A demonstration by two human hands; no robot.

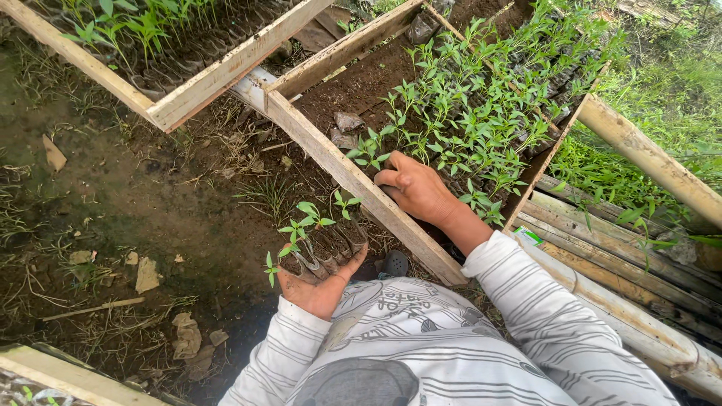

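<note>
My left hand holds up a small cluster of black seedling bags with green seedlings, resting on the palm and fingers above the dirt path. My right hand reaches into the wooden-framed bed, fingers curled down onto a dark seedling bag at the near edge of the rows of seedlings. Whether that hand has closed on the bag is partly hidden by the fingers. Striped white sleeves cover both arms.
A second wooden-framed bed with seedlings lies at the upper left. Bare soil fills part of the nearer bed. Bamboo poles lie at the right beside grass. The dirt path holds stones, twigs and dry leaves.
</note>
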